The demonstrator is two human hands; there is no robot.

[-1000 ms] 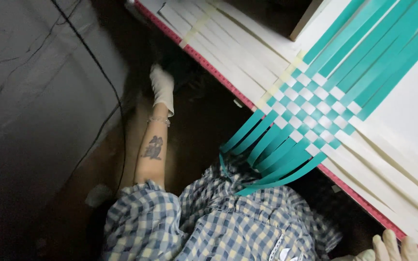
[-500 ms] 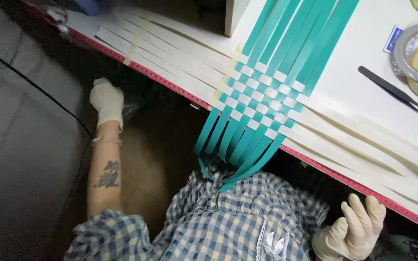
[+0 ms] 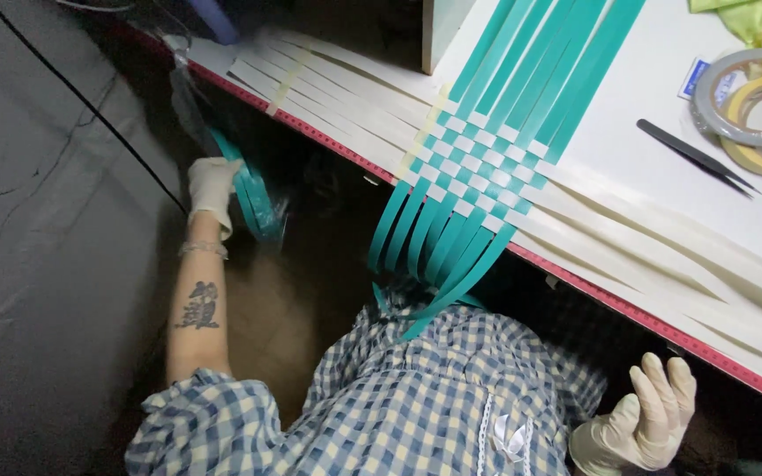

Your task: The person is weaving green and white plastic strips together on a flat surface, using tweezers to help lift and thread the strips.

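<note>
Teal strips (image 3: 253, 198), curled in clear wrap, are grasped by the left hand (image 3: 212, 187) below the counter (image 3: 628, 106) edge; the right hand (image 3: 637, 427) is released. A blue-white label (image 3: 691, 78) lies by tape rolls (image 3: 751, 123).

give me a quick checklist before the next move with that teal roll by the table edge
1. Left hand has a grip on the teal strip roll: ok, gloved fingers rest on its side, below the table edge.
2. Roll free of its clear wrap: cannot tell, shiny film shows around it.
3. Right hand free: ok, open and empty beside the checked shirt.
4. Woven patch lying flat on the table: ok, teal and cream strips are interlaced, teal ends hanging over the edge.
5. Tweezers and tape rolls clear of the weave: ok, apart on the white top.
</note>
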